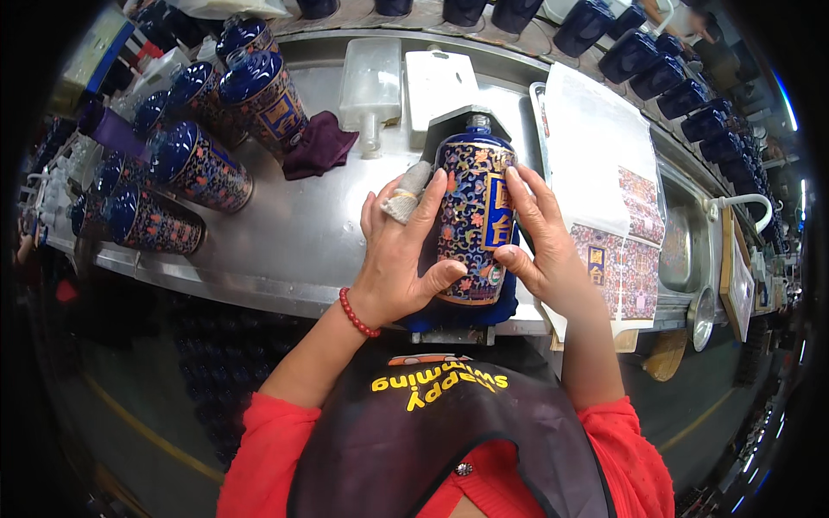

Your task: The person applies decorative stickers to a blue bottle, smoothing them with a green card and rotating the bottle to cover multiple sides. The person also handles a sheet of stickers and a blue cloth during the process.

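A dark blue bottle (475, 224) with a multicoloured floral wrap and a blue-and-gold label panel lies in front of me, its neck pointing away. Underneath it is a stand with blue cloth (509, 304) at the near end. My left hand (401, 246) grips the bottle's left side, its thumb over the lower front. A grey cloth wrap (406, 194) covers one of its fingers. From the other side, my right hand (544, 242) presses fingertips and thumb along the label panel. The bottle's underside is hidden.
Several finished-looking floral bottles (199, 168) stand at the left beside a purple cloth (319, 147). Behind are a clear flask-shaped container (370, 86) and a white container (439, 82). Printed floral sheets (617, 268) and white paper (587, 129) lie right, before a sink (682, 242). Plain blue bottles (630, 56) line the far side.
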`<state>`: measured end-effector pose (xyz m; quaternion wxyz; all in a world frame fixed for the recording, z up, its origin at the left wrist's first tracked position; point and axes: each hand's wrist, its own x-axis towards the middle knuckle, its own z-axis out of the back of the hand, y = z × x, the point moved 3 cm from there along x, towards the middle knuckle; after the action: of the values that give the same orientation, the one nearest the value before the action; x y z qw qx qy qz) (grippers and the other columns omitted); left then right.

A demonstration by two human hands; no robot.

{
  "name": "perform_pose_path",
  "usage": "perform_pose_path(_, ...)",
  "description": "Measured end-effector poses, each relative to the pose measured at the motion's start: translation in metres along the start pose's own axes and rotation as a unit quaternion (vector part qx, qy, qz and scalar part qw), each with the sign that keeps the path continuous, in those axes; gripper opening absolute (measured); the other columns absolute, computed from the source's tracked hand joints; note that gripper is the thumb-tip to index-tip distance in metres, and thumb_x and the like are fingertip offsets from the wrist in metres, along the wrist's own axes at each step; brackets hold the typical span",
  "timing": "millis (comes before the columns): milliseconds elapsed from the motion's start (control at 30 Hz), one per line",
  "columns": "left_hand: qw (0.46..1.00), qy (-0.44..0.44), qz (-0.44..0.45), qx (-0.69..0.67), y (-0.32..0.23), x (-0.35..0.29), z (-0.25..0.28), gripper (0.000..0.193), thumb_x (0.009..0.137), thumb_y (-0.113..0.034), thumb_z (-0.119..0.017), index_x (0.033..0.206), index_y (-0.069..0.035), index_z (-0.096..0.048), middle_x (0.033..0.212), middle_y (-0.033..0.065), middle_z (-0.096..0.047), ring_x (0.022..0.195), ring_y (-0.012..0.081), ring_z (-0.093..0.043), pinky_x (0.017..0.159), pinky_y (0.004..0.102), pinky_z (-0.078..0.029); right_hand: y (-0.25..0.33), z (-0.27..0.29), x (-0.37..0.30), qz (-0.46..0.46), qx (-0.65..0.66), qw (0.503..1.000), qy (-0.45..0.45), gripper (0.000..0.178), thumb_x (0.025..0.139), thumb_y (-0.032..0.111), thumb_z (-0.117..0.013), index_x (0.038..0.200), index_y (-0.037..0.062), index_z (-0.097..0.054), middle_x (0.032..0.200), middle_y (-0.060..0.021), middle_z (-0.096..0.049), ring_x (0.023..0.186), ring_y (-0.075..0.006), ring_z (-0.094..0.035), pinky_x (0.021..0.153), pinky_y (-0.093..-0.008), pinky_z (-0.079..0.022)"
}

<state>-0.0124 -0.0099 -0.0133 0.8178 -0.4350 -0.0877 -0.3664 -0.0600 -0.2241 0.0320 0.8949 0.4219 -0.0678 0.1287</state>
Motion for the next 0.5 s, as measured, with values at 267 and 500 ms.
perform_pose_path(267, 0.997, 0.009, -0.024, -0.072, 0.014, -0.012, -0.007, 0.100, 0.092, -0.079, -0.045, 0.164, -0.012, -0.027, 0.161, 0.0208, -0.036, 0.146, 0.0392, -0.033, 0.120, 0.0527, -0.011, 0.005, 0.002, -0.007, 0.005, -0.063, 0.997, 0.044, 0.078, 0.094, 0.037, -0.073, 0.158, 0.0077, -0.039, 0.159, -0.0285, -0.027, 0.141, -0.0410, -0.045, 0.111, -0.0442, -0.045)
perform_pose_path(500, 0.995, 0.025, -0.024, -0.091, 0.020, -0.015, -0.009, 0.102, 0.090, -0.080, -0.048, 0.164, -0.014, -0.025, 0.162, 0.0192, -0.035, 0.148, 0.0377, -0.032, 0.121, 0.0528, -0.009, 0.007, 0.000, -0.007, -0.004, -0.068, 0.996, 0.056, 0.093, 0.087, 0.047, -0.077, 0.160, 0.0089, -0.034, 0.161, -0.0283, -0.027, 0.146, -0.0418, -0.038, 0.116, -0.0458, -0.038)
